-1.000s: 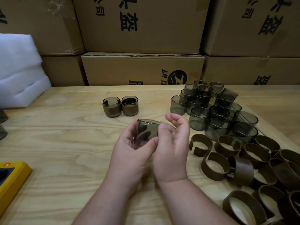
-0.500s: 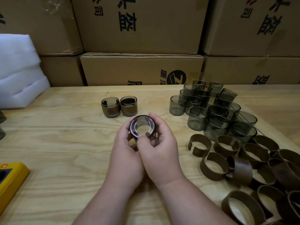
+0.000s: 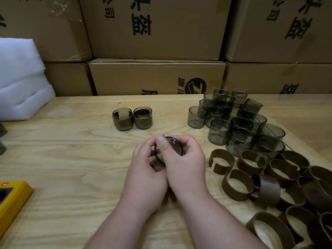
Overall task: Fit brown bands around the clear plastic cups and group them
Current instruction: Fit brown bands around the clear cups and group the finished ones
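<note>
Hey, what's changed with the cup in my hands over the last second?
The cup turned in the hands: side-on a second ago, then mouth toward the camera, now tilted with a thumb across it. Both the left hand and right hand kept gripping it. The two banded cups stayed put.

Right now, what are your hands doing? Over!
Left hand and right hand both gripping one cup above the table. Two banded cups grouped behind. Nothing in the way.

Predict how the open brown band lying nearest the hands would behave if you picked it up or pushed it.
The open brown band is thin and split, so it probably flexes when squeezed. It looks light and would likely slide across the wooden table. Lying flat on its edge, it seems unlikely to roll.
</note>
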`<state>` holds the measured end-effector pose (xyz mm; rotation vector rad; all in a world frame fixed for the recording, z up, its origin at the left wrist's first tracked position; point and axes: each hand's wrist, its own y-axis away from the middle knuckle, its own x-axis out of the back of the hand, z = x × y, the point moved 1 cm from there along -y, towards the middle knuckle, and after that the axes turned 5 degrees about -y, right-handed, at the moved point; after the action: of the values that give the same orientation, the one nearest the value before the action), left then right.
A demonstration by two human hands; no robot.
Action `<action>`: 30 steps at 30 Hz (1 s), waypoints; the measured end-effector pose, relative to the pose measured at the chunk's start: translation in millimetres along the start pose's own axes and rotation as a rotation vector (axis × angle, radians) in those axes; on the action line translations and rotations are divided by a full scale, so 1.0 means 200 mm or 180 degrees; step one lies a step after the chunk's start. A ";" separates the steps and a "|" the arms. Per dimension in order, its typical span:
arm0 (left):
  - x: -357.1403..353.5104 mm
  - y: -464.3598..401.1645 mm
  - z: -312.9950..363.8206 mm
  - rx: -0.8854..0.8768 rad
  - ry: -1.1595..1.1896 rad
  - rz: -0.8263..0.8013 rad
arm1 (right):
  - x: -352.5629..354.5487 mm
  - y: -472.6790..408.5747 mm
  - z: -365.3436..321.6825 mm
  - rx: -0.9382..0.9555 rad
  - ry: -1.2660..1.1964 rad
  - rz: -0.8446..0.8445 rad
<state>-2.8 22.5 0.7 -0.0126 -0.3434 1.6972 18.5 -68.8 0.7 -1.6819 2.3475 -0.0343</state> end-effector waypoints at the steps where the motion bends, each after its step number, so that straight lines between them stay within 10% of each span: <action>1: 0.00 0.00 0.00 -0.0040 -0.0032 -0.0005 | 0.00 0.00 0.00 0.0011 -0.0059 0.0058; 30: 0.01 -0.01 0.00 0.0228 0.0139 -0.0001 | -0.01 -0.01 -0.01 -0.0269 -0.0966 -0.0218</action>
<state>-1.8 23.9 0.4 0.0030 -0.2499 1.7054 19.8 -68.2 2.8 -1.6709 2.0930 0.2909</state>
